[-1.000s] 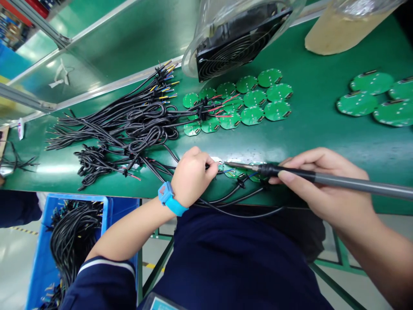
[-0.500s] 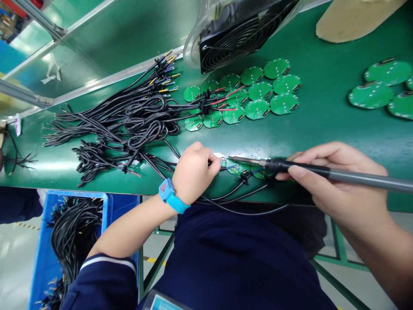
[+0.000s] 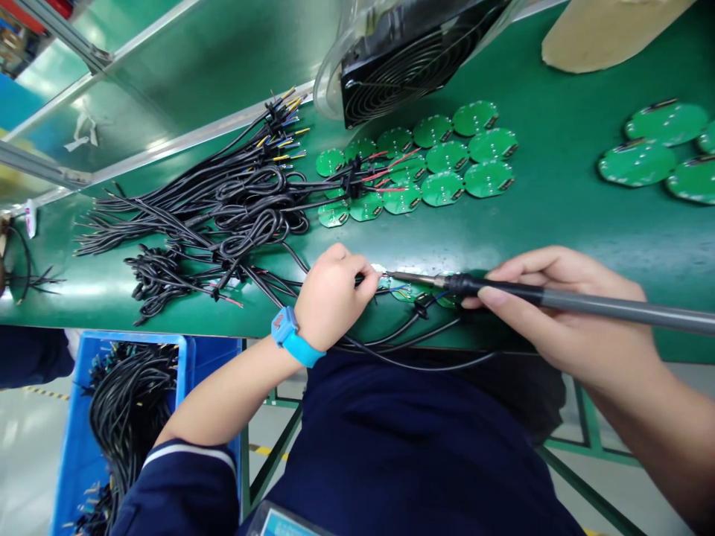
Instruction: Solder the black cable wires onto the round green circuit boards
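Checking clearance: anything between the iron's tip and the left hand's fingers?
Nothing visible: the iron, held in the right hand, ends beside the fingers of the left hand. A board lies partly under the iron in view, not between. Contact is too small to tell.

Green workbench before you, framed panels beyond, pale floor below.
Your long, glossy green workbench (image 3: 558,149) runs from left to right, its far edge bordered by a straight silver metal rail (image 3: 212,129). Past that, on your far left, stretches a shiny green flat panel (image 3: 223,59), with grey metal frame bars (image 3: 72,37) crossing it; blurred blue and red surfaces lie farther off. White light glares off the bench top, the panel and the floor. Under the near edge you have slim green metal legs and braces (image 3: 586,420) above a smooth pale grey floor (image 3: 27,461) marked with yellow-and-black striped tape (image 3: 268,451).
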The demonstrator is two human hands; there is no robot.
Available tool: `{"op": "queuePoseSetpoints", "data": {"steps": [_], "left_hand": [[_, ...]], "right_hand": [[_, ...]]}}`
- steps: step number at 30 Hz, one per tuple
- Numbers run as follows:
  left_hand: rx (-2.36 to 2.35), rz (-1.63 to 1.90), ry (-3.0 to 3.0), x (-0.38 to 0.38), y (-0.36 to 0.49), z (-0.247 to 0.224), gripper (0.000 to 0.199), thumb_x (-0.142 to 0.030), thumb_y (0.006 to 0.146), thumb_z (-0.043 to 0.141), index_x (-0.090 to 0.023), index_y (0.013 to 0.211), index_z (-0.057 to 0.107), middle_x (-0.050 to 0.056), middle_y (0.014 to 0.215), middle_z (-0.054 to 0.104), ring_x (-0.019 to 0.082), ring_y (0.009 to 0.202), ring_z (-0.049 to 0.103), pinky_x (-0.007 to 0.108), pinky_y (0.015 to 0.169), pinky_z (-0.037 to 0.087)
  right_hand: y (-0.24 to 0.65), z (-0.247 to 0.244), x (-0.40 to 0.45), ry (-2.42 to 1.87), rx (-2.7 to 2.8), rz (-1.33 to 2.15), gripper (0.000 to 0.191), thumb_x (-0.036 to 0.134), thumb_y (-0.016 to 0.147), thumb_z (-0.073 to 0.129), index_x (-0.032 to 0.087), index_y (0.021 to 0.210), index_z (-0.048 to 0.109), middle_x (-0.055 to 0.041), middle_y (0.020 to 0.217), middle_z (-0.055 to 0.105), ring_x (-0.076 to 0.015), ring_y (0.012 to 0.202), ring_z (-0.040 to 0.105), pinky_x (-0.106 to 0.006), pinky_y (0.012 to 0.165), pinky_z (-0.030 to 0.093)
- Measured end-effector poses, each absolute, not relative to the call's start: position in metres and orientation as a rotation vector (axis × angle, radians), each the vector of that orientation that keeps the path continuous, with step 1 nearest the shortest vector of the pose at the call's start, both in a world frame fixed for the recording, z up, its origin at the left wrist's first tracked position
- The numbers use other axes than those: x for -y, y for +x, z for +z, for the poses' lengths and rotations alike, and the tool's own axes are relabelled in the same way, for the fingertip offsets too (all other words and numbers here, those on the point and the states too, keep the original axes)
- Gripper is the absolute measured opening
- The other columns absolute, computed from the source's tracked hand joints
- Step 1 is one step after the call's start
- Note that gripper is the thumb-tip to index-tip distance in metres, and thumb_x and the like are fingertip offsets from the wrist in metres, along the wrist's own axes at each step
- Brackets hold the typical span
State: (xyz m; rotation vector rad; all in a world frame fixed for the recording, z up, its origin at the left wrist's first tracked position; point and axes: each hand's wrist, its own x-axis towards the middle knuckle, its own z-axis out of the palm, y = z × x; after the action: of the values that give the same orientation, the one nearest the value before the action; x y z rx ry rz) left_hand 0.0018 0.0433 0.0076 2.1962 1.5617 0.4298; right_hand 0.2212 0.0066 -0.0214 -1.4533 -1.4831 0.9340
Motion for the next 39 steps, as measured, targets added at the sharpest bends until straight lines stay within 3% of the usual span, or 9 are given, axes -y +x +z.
{"op": "queuePoseSetpoints", "data": {"steps": [14,22,26,30,34,39], "left_hand": [[-1.598,0.159,2.138,-0.054,0.008,0.017,0.021,-0.011,0.078,0.055,-0.016,0.057,0.052,0.000,0.058,0.044,0.015,0.067,0.049,0.027,0.060,0.038],[-1.545,0.078,2.089,-0.062,0.006,0.016,0.022,-0.012,0.076,0.056,-0.017,0.056,0.050,0.000,0.056,0.044,0.017,0.072,0.050,0.029,0.063,0.040],[-1.525,0.093,2.091,-0.063,0.003,0.017,0.025,-0.016,0.075,0.061,-0.018,0.054,0.049,0.000,0.056,0.047,0.018,0.072,0.050,0.029,0.065,0.041],[-1.573,0.365,2.207,-0.074,-0.002,0.022,0.019,-0.023,0.077,0.065,-0.016,0.063,0.054,0.000,0.065,0.052,0.014,0.067,0.050,0.029,0.066,0.043],[-1.677,0.734,2.490,-0.107,-0.003,0.022,0.007,-0.024,0.081,0.062,-0.018,0.084,0.061,0.003,0.085,0.057,0.019,0.087,0.053,0.036,0.080,0.043],[-1.459,0.766,2.675,-0.141,-0.013,0.015,0.010,-0.029,0.087,0.055,-0.022,0.086,0.061,0.003,0.097,0.058,0.020,0.100,0.053,0.040,0.089,0.042]], "right_hand": [[0.223,-0.023,-0.005,-1.428,1.536,0.914,0.025,0.041,0.072,0.067,0.019,0.081,0.058,-0.0023,0.064,0.065,-0.0146,0.055,0.064,-0.021,0.048,0.050],[0.233,-0.025,-0.002,-1.221,1.114,0.941,0.022,0.027,0.068,0.073,0.019,0.078,0.056,-0.0020,0.072,0.060,-0.0155,0.054,0.062,-0.028,0.047,0.049],[0.240,-0.023,0.002,-1.231,1.101,0.938,0.023,0.029,0.065,0.075,0.021,0.076,0.056,-0.0031,0.072,0.060,-0.0170,0.057,0.062,-0.030,0.051,0.050],[0.238,-0.012,0.007,-1.464,1.024,0.912,0.029,0.038,0.063,0.077,0.022,0.077,0.057,-0.0036,0.076,0.061,-0.0150,0.059,0.063,-0.027,0.053,0.049],[0.239,-0.005,0.005,-1.484,0.987,0.913,0.032,0.042,0.061,0.077,0.023,0.075,0.056,-0.0027,0.071,0.060,-0.0157,0.061,0.064,-0.026,0.054,0.050],[0.250,-0.020,0.001,-1.376,1.028,0.936,0.031,0.037,0.062,0.076,0.021,0.077,0.054,-0.0019,0.069,0.061,-0.0172,0.058,0.064,-0.027,0.052,0.051]]}}
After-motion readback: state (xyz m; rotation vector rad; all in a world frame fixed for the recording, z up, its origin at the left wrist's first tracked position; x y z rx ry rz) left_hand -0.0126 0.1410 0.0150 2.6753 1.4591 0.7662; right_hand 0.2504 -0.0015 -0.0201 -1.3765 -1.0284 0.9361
